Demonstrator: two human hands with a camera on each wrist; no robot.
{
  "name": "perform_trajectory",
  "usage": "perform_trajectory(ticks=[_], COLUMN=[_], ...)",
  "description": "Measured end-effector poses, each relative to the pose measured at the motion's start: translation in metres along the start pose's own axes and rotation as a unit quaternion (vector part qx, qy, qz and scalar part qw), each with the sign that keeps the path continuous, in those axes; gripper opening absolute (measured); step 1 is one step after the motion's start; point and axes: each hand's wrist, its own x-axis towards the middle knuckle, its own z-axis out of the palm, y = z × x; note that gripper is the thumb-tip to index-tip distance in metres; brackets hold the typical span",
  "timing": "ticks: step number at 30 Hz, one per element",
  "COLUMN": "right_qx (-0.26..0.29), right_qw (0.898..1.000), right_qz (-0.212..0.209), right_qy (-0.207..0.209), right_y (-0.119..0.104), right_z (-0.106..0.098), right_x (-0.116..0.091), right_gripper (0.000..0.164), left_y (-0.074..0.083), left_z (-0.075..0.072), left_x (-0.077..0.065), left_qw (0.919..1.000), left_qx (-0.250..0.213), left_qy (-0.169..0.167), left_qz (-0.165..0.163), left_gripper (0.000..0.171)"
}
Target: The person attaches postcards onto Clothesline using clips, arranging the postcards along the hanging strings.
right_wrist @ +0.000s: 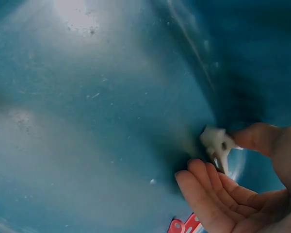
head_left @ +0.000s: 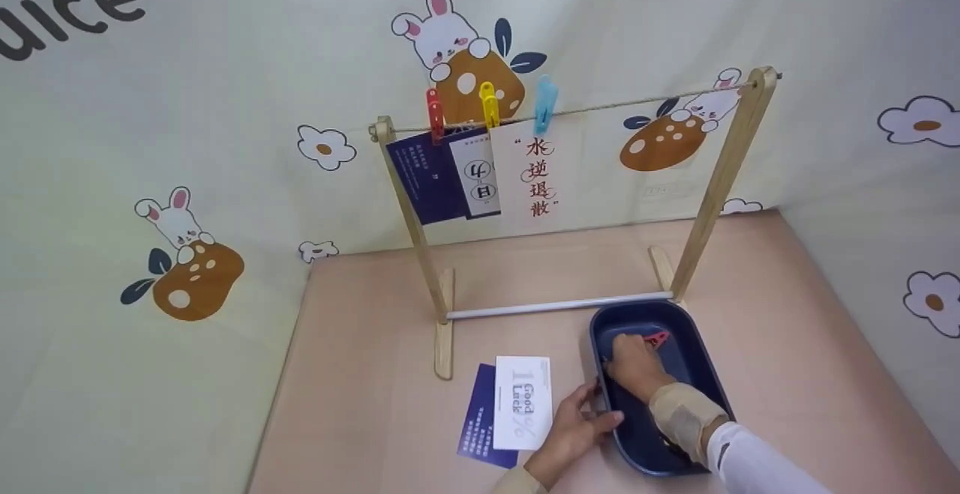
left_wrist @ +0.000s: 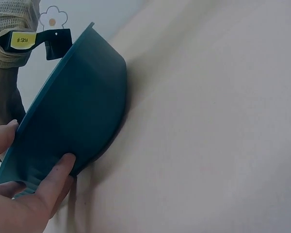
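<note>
My right hand [head_left: 637,366] reaches down inside a dark blue plastic basin [head_left: 699,351]. In the right wrist view its thumb and fingers pinch a white clothespin [right_wrist: 216,141] by the basin's wall. A red clothespin [head_left: 657,339] lies on the basin floor near the fingers. My left hand [head_left: 574,430] grips the basin's near left side, the thumb over the rim and the fingers on the outer wall, as the left wrist view also shows. Beside that hand, a white "Good Luck" card [head_left: 523,404] partly covers a dark blue card [head_left: 477,423] on the table.
Behind the basin stands a wooden rack [head_left: 720,179] with a string [head_left: 600,109]. Red [head_left: 435,113], yellow [head_left: 489,104] and light blue clothespins [head_left: 545,104] hold hanging cards [head_left: 532,179] on it. The pinkish table [head_left: 360,374] meets printed cloth walls [head_left: 225,104].
</note>
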Motion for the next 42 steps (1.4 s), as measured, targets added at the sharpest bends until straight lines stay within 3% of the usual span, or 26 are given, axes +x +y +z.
perform_trajectory(ticks=[9, 19, 30, 35, 42], right_qx=[-0.005, -0.028, -0.035, -0.025, 0.006], right_qw=[1.0, 0.999, 0.999, 0.999, 1.0], right_qz=[-0.008, -0.012, 0.001, -0.009, -0.002], right_qy=[-0.014, 0.013, 0.02, 0.028, 0.003], right_y=[-0.0032, -0.0012, 0.0002, 0.0023, 0.0043], right_z=[-0.0009, 0.0021, 0.0069, 0.0059, 0.0025], right_x=[0.001, 0.0001, -0.0036, -0.0049, -0.0055], right_gripper=[0.009, 0.012, 0.022, 0.025, 0.019], left_y=[0.0002, 0.0014, -0.0016, -0.0029, -0.0035], left_z=[0.0, 0.0007, 0.0018, 0.0017, 0.0017], left_x=[0.0005, -0.0008, -0.0022, -0.0021, -0.0023], left_qw=[0.9999, 0.9998, 0.9994, 0.9994, 0.9994], left_qx=[0.008, 0.013, -0.023, -0.027, -0.028], left_qy=[0.006, 0.01, 0.015, 0.017, 0.021], left_qz=[-0.013, -0.006, -0.02, -0.015, -0.005], left_gripper=[0.062, 0.061, 0.058, 0.058, 0.058])
